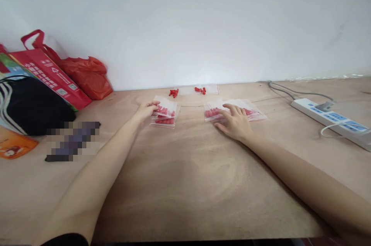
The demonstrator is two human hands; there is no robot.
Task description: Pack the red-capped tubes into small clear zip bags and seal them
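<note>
Resting on a wooden table [185, 184], both of the person's bare arms stretch forward toward the white wall. The left hand [146, 109] lies with its fingers curled loosely over the near-left edge of a small stack of clear bags [165, 116], each holding red pieces; the fingertips touch the top bag, though whether they actually pinch it cannot be told. The right hand [234, 121] is spread flat, fingers wide and slightly fanned, pressing down on a second pile of clear bags [246, 110], which lies to the right of the left-hand stack and also shows red pieces through the plastic.

Taking the left-hand stack as the landmark: just beyond it, close to the wall, sits a little heap of loose red pieces [173, 92]. Beyond and to its right lies another small cluster of red pieces [201, 90] beside what looks like an empty clear bag [211, 89]. Far to its right a white power strip [333, 120] lies on the table with grey cables running back toward the wall. Well to its left a red plastic bag [87, 76] slumps against the wall next to a red shopping bag [48, 74], with a black bag [31, 109] nearer the person.
</note>
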